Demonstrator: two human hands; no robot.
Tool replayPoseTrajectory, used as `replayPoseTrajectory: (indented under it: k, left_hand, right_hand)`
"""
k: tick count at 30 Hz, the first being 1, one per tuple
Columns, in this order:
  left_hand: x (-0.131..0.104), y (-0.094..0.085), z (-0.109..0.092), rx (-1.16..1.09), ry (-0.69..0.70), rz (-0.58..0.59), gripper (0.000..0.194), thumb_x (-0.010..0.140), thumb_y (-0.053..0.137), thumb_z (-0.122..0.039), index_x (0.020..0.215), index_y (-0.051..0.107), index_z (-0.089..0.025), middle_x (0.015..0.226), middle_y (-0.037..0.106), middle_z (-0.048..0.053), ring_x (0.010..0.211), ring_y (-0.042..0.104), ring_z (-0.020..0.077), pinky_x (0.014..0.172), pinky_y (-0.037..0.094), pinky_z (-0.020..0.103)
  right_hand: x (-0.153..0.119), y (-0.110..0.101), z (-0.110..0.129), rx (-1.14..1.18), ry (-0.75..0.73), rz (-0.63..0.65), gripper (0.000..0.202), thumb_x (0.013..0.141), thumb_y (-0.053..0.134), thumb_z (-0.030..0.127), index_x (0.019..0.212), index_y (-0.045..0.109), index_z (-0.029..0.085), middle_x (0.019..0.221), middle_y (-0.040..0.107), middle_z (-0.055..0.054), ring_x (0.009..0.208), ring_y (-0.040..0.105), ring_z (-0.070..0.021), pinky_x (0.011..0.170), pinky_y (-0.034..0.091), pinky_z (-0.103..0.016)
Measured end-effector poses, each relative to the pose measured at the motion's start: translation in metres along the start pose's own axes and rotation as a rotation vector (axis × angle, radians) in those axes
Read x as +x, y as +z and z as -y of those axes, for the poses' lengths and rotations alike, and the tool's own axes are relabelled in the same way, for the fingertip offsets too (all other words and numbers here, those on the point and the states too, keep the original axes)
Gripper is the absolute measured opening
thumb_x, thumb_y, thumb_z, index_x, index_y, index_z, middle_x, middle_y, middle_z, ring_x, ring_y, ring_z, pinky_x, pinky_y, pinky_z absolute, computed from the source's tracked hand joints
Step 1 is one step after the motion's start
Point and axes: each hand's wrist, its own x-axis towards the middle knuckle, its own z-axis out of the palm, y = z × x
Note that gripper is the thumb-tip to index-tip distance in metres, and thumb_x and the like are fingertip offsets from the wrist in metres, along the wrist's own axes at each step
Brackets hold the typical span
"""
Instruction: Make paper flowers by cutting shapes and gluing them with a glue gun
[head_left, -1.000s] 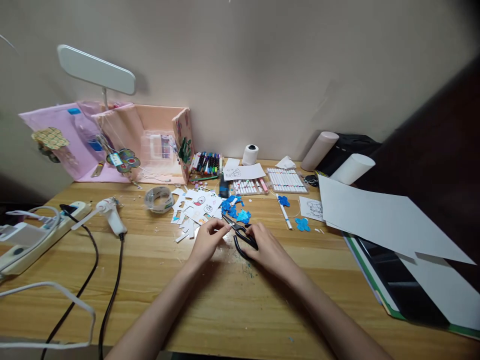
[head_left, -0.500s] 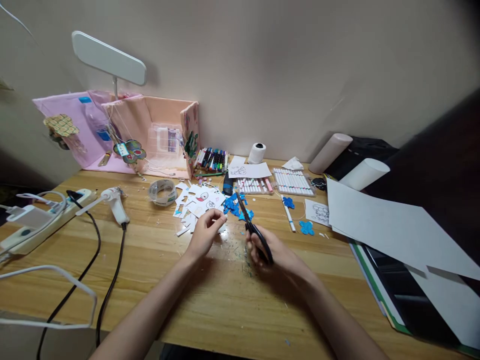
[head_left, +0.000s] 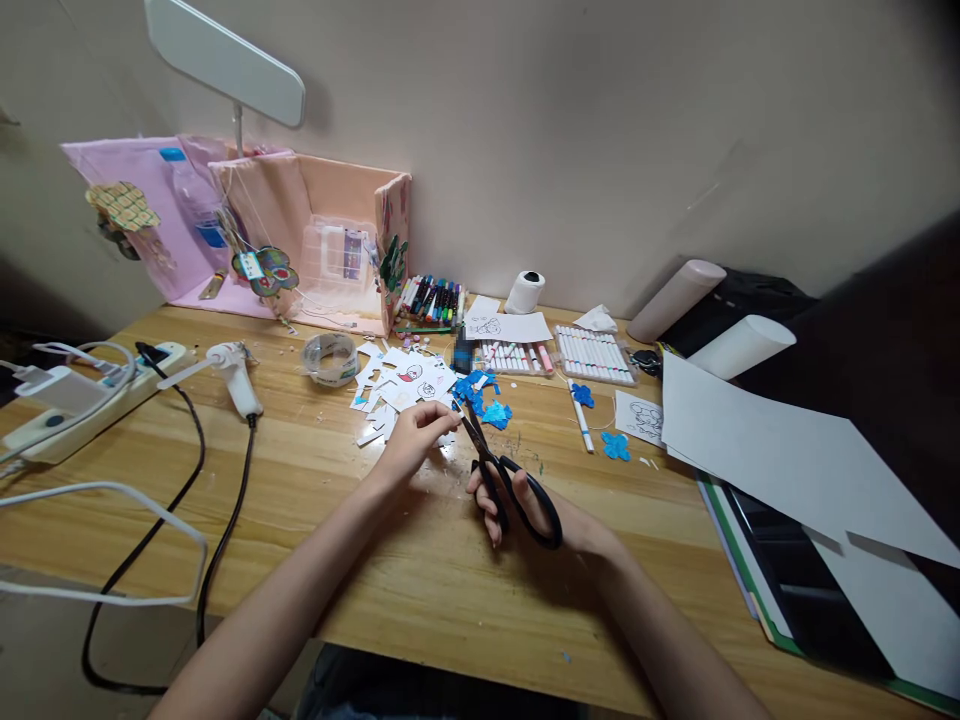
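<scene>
My right hand (head_left: 525, 505) grips black-handled scissors (head_left: 491, 465), thumb through one loop and fingers in the other. The scissors are spread, and their blades point away from me, close to my left fingertips. My left hand (head_left: 412, 440) is closed in a pinch. Something small and pale shows at its fingertips, too small to name. Just beyond my left hand lie white paper cutouts and scraps (head_left: 375, 395), some with drawings such as a bird's head (head_left: 411, 373). Crumpled blue pieces (head_left: 480, 390) lie past the scissor tips.
To the left are a roll of clear tape (head_left: 330, 360), a white glue gun (head_left: 236, 380) and a power strip (head_left: 105, 410) with cables. Marker sets (head_left: 596, 355) and a thread spool (head_left: 525, 292) stand at the back. Large white sheets (head_left: 780, 450) lie right.
The scissors have opened and turned, with their blades brought to my left fingertips. My right hand has shifted slightly left. The camera view has tilted down a little.
</scene>
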Motion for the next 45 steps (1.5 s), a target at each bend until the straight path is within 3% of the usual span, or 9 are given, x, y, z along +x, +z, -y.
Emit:
replayPoseTrajectory:
  k: [18,34,40,42,45]
  left_hand:
    - [-0.001,0.001,0.001,0.003,-0.043,0.066,0.022,0.064,0.063,-0.034,0.056,0.056,-0.015,0.058,0.05,-0.003,0.059,0.044,0.0107,0.059,0.032,0.024]
    - [0.005,-0.003,0.001,-0.216,-0.189,0.144,0.022,0.062,0.066,-0.034,0.058,0.055,-0.014,0.058,0.047,-0.003,0.053,0.038,0.0077,0.052,0.029,0.022]
    - [0.001,0.003,0.001,-0.105,-0.036,0.196,0.024,0.07,0.061,-0.036,0.062,0.053,-0.016,0.062,0.048,-0.002,0.061,0.044,0.0099,0.061,0.034,0.023]
    - [-0.002,0.006,0.002,0.008,0.053,0.213,0.022,0.074,0.059,-0.037,0.066,0.055,-0.016,0.065,0.051,-0.002,0.065,0.047,0.0113,0.065,0.036,0.023]
    - [-0.007,0.01,0.003,0.196,0.134,0.223,0.023,0.077,0.058,-0.038,0.069,0.06,-0.016,0.069,0.058,0.0,0.068,0.05,0.0125,0.066,0.038,0.024]
  right_hand:
    - [-0.003,0.003,0.007,-0.099,0.031,-0.053,0.075,0.072,0.026,0.079,0.099,0.051,0.014,0.07,0.044,0.001,0.054,0.049,-0.0102,0.051,0.044,-0.026]
    - [0.007,0.006,-0.013,-0.118,0.062,-0.319,0.052,0.072,0.045,0.072,0.075,0.044,0.02,0.053,0.04,0.007,0.034,0.042,-0.0073,0.031,0.038,-0.02]
    - [0.009,0.004,-0.013,-0.017,-0.037,-0.321,0.062,0.073,0.034,0.077,0.087,0.049,0.018,0.058,0.042,0.006,0.04,0.045,-0.0075,0.04,0.042,-0.021]
    - [0.011,0.004,-0.009,0.021,-0.098,-0.403,0.058,0.074,0.038,0.074,0.086,0.05,0.018,0.059,0.046,0.005,0.043,0.047,-0.0083,0.044,0.043,-0.022]
    - [0.016,0.005,-0.001,-0.039,-0.146,-0.641,0.04,0.074,0.059,0.057,0.081,0.052,0.018,0.06,0.053,0.003,0.049,0.053,-0.0102,0.05,0.044,-0.023]
